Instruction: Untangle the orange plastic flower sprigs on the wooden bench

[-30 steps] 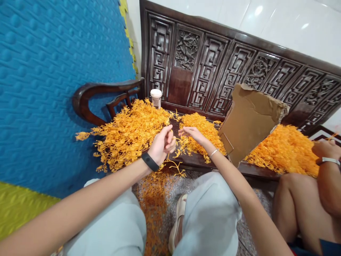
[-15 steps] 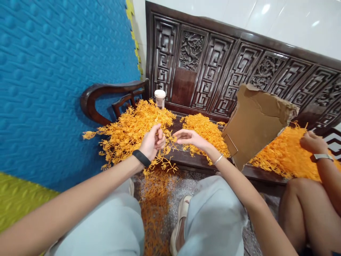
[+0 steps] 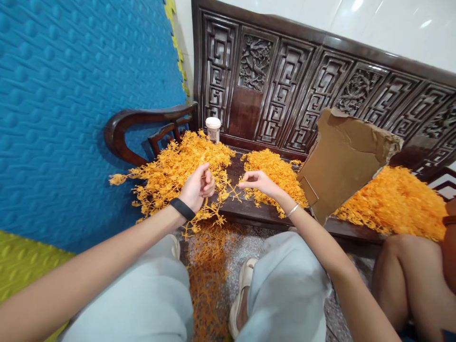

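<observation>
The left hand (image 3: 197,187) is above the front of a bushy left heap (image 3: 181,156) of branching orange material on the dark wooden desk (image 3: 245,209), its fingers curled in, with a strand coming out below the fist, so it seems to grip a piece, though the knuckles hide the exact hold. The right hand (image 3: 261,184) is just across from it, thumb and forefinger brought together on the tip of a thin orange sprig (image 3: 231,187) that spreads over the gap between the two hands. Handling such spindly pieces well probably calls for a light, exact pinch close to the tip, a steady left hand as the anchor, and a slow draw along the branch rather than across it, since the side twigs look ready to snag or snap. As for containers, a cup (image 3: 213,129) with a white lid on it is upright behind the left heap; its contents are hidden. A torn brown cardboard piece (image 3: 347,156) leans between the finer middle heap (image 3: 272,166) and a larger right heap (image 3: 402,202); whether it belongs to a box is unclear. More orange strands litter the floor (image 3: 237,254) below.
</observation>
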A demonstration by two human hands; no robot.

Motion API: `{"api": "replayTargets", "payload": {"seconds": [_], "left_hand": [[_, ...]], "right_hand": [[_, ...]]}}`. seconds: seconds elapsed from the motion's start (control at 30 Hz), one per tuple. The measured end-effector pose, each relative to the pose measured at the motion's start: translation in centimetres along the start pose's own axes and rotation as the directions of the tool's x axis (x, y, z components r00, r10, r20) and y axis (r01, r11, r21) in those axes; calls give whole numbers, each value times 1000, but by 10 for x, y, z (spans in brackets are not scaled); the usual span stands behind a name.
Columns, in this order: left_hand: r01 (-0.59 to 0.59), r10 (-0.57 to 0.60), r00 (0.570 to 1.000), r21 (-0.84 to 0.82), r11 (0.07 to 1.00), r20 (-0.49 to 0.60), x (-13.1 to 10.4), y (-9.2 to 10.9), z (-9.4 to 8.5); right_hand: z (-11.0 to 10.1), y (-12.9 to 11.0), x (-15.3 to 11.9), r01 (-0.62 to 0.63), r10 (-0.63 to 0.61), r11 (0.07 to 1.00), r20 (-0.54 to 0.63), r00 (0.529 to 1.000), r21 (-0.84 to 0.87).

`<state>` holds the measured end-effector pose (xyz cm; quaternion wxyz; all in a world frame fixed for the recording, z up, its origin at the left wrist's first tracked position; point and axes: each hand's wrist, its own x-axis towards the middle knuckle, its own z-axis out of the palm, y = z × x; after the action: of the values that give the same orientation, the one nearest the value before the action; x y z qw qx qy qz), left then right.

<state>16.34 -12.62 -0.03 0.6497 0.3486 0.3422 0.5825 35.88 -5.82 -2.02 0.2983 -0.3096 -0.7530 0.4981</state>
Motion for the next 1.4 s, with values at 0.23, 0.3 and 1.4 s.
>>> {"api": "replayTargets", "payload": {"seconds": [0.23,0.3,1.4], "left_hand": [[43,-43,999,34,999,16,-2,1,-10],[45,-45,999,32,998,20,-2,1,-11],[131,-140,987,-110,985,-75,-13,-20,52]], "right_hand": [[-13,10,-1,7,-4,999,-61,998,44],[-15,10,-1,1,1,999,-55,999,35],[-5,-1,38,-207,-459,542,-493,739,-815]]}}
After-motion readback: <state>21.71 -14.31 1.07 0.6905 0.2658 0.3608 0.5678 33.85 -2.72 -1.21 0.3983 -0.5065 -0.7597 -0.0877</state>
